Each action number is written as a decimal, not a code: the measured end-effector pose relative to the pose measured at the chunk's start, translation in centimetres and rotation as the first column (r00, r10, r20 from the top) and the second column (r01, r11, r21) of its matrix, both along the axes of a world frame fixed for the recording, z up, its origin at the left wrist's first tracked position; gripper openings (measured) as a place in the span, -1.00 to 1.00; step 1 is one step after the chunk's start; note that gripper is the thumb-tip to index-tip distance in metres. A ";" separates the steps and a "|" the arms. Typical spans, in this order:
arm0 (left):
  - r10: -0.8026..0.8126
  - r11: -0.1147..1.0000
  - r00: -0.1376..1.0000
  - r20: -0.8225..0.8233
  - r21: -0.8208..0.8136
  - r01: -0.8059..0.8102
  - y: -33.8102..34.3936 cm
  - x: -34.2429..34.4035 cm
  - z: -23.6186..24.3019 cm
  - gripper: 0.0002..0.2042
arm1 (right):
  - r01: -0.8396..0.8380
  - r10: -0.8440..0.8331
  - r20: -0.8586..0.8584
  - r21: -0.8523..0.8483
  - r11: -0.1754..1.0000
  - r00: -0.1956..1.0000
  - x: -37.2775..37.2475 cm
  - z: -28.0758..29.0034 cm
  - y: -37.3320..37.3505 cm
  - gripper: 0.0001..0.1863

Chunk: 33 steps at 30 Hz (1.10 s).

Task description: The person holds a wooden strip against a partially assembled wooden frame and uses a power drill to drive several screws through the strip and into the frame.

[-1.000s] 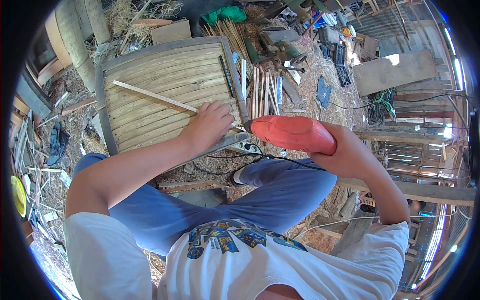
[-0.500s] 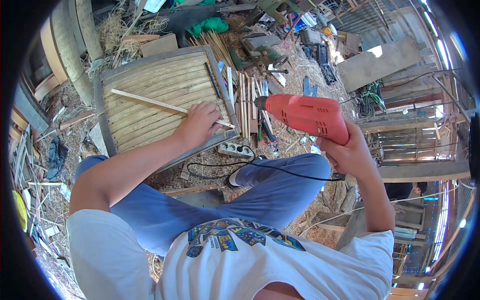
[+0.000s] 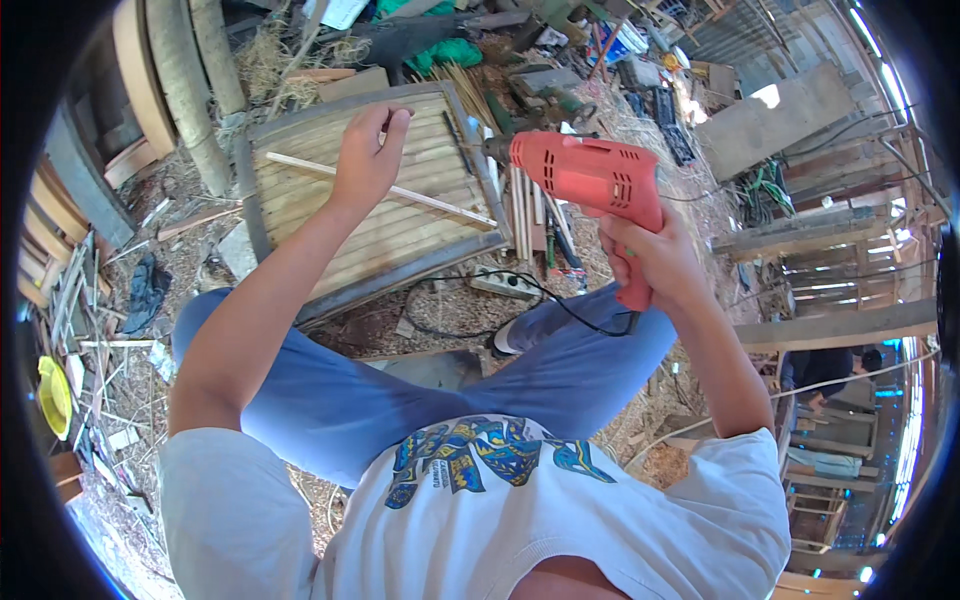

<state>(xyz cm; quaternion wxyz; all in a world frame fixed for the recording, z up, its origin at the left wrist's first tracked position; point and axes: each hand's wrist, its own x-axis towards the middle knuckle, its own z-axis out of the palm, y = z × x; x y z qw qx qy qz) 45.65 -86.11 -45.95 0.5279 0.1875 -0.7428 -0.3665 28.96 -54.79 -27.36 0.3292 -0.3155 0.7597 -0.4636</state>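
My right hand (image 3: 655, 258) is wrapped around the handle of a red power drill (image 3: 590, 175). The drill's dark chuck points left, toward the right edge of a slatted wooden panel (image 3: 420, 248) with a grey frame. A thin pale wooden strip (image 3: 445, 207) lies slantwise across the slats. Raised over the panel, my left hand (image 3: 370, 155) is off the strip. Its fingers are loosely bent with a gap to the thumb, and nothing shows in them. A black cord (image 3: 565, 308) runs from the drill's handle.
A white power strip (image 3: 505, 283) lies beside the panel's near right corner. Several thin wooden sticks (image 3: 522, 215) lie right of the panel. Curved wooden pieces (image 3: 185, 90) stand at far left, above scrap and a yellow basin (image 3: 55, 398). Another person (image 3: 825, 368) is at the right.
My left hand has let go of the strip and lifted up and away from it. The drill has moved slightly left and up, still in my right hand. The view has shifted a little.
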 end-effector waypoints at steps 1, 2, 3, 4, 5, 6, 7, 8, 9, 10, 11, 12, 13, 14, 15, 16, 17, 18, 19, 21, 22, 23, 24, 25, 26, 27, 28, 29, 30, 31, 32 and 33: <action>0.044 0.999 0.999 -0.006 0.012 -0.044 -0.4 1.0 0.5 -0.75 | 0.016 -0.016 0.072 0.001 1.000 0.997 0.5 -0.7 -0.9 -0.70; 0.059 0.998 0.998 0.003 -0.003 -0.059 -0.7 2.0 0.9 -0.75 | 0.031 -0.031 0.144 0.004 1.000 0.989 1.1 -1.4 -2.0 -0.67; 0.098 0.995 0.995 0.008 -0.016 -0.098 -1.0 3.2 1.3 -0.72 | 0.017 -0.015 0.154 -0.009 1.000 0.988 1.7 -2.2 -3.2 -0.67; 0.130 0.991 0.991 0.008 -0.028 -0.130 -1.3 3.9 1.6 -0.69 | -0.003 0.027 0.307 -0.081 0.997 0.951 2.3 -2.9 -4.3 -0.65; 0.145 0.989 0.989 0.016 -0.043 -0.144 -1.9 5.0 1.5 -0.69 | -0.020 0.089 0.454 -0.154 0.988 0.887 2.9 -3.8 -5.7 -0.64; 0.187 0.982 0.982 -0.002 0.003 -0.187 -2.5 6.2 1.4 -0.68 | -0.033 0.108 0.462 -0.168 0.985 0.880 3.3 -5.2 -7.3 -0.64; 0.218 0.975 0.976 -0.026 0.054 -0.217 -2.9 6.7 1.4 -0.66 | 0.015 0.126 0.641 -0.210 0.978 0.757 3.3 -6.7 -8.6 -0.61; 0.221 0.975 0.975 -0.026 0.041 -0.220 -3.2 7.2 1.9 -0.66 | 0.070 0.155 0.789 -0.243 0.968 0.595 3.4 -8.1 -9.9 -0.58; 0.221 0.972 0.975 -0.035 0.084 -0.217 -3.4 7.9 2.3 -0.66 | 0.066 0.168 0.790 -0.254 0.965 0.590 3.7 -9.4 -11.3 -0.58; 0.221 0.969 0.974 -0.044 0.127 -0.214 -3.5 8.5 2.7 -0.65 | 0.144 0.170 0.857 -0.270 0.952 0.487 4.1 -10.6 -12.6 -0.55; 0.226 0.969 0.973 -0.041 0.116 -0.220 -3.9 9.3 2.7 -0.65 | 0.222 0.177 0.910 -0.273 0.936 0.376 4.6 -11.8 -13.9 -0.52; 0.255 0.961 0.966 0.049 0.093 -0.259 -4.2 9.9 2.7 -0.64 | 0.233 0.196 0.896 -0.306 0.923 0.398 5.1 -12.8 -15.2 -0.47; 0.289 0.952 0.947 0.140 0.067 -0.300 -4.7 10.6 2.5 -0.64 | 0.228 0.210 0.896 -0.315 0.921 0.391 5.3 -14.0 -16.4 -0.47; 0.295 0.951 0.946 0.137 0.055 -0.304 -4.8 10.8 2.3 -0.64 | 0.274 0.173 0.932 -0.265 0.924 0.318 5.2 -15.1 -17.5 -0.47; 0.280 0.952 0.953 0.117 0.093 -0.291 -4.8 10.7 2.0 -0.63 | 0.316 0.137 0.961 -0.212 0.925 0.241 5.1 -16.3 -18.4 -0.48; 0.266 0.952 0.959 0.096 0.130 -0.277 -4.8 10.6 2.0 -0.62 | 0.310 0.168 0.955 -0.241 0.919 0.244 4.5 -18.0 -19.1 -0.47; 0.272 0.952 0.958 0.093 0.121 -0.282 -4.6 10.6 2.1 -0.62 | 0.306 0.179 0.953 -0.250 0.919 0.243 4.5 -18.5 -19.6 -0.47; 0.237 0.955 0.965 0.115 0.154 -0.253 -4.5 10.5 2.3 -0.61 | 0.303 0.186 0.959 -0.247 0.920 0.216 4.4 -19.1 -19.9 -0.47; 0.202 0.955 0.970 0.138 0.191 -0.226 -4.4 10.4 2.4 -0.59 | 0.300 0.190 0.964 -0.241 0.923 0.187 4.6 -19.4 -20.1 -0.46; 0.206 0.958 0.972 0.115 0.179 -0.224 -4.4 10.1 2.6 -0.55 | 0.301 0.197 0.961 -0.249 0.920 0.193 4.3 -19.5 -20.7 -0.47; 0.195 0.959 0.974 0.117 0.184 -0.214 -4.3 10.1 2.7 -0.52 | 0.295 0.138 0.962 -0.206 0.933 0.237 4.3 -19.3 -20.8 -0.49; 0.183 0.961 0.976 0.118 0.188 -0.203 -4.3 10.0 2.9 -0.50 | 0.292 0.077 0.957 -0.162 0.943 0.280 4.3 -19.0 -20.8 -0.51; 0.176 0.963 0.977 0.119 0.185 -0.196 -4.4 9.7 2.9 -0.50 | 0.299 0.078 0.957 -0.164 0.940 0.279 4.2 -19.1 -20.7 -0.51; 0.194 0.960 0.978 0.072 0.190 -0.205 -4.5 9.3 2.8 -0.52 | 0.201 0.116 0.934 -0.192 0.961 0.338 3.9 -19.2 -20.4 -0.53; 0.212 0.957 0.977 0.025 0.196 -0.212 -4.7 8.9 2.7 -0.55 | 0.101 0.157 0.906 -0.212 0.972 0.393 3.6 -19.4 -20.2 -0.55; 0.203 0.959 0.979 0.028 0.193 -0.205 -4.9 8.6 2.7 -0.55 | 0.110 0.156 0.907 -0.214 0.971 0.391 3.3 -19.5 -20.3 -0.55; 0.202 0.959 0.979 0.016 0.200 -0.201 -4.9 8.2 2.7 -0.54 | 0.100 0.051 0.888 -0.108 0.989 0.457 3.1 -19.5 -20.4 -0.56; 0.200 0.959 0.980 0.004 0.207 -0.196 -4.9 7.9 2.7 -0.53 | 0.098 -0.051 0.853 0.000 0.995 0.519 2.9 -19.5 -20.4 -0.58; 0.187 0.961 0.982 0.009 0.206 -0.184 -4.8 7.6 2.8 -0.53 | 0.109 -0.042 0.796 -0.030 0.994 0.604 2.9 -19.6 -20.2 -0.57; 0.188 0.961 0.979 0.080 0.191 -0.200 -4.7 7.6 2.7 -0.55 | 0.120 -0.049 0.801 -0.029 0.992 0.596 2.9 -19.5 -20.0 -0.57; 0.190 0.961 0.970 0.149 0.175 -0.215 -4.6 7.6 2.4 -0.58 | 0.101 -0.077 0.753 0.013 0.995 0.654 2.8 -18.9 -19.7 -0.57; 0.179 0.963 0.971 0.159 0.174 -0.206 -4.5 7.5 2.1 -0.58 | 0.085 -0.101 0.699 0.058 0.995 0.708 2.7 -18.3 -19.5 -0.57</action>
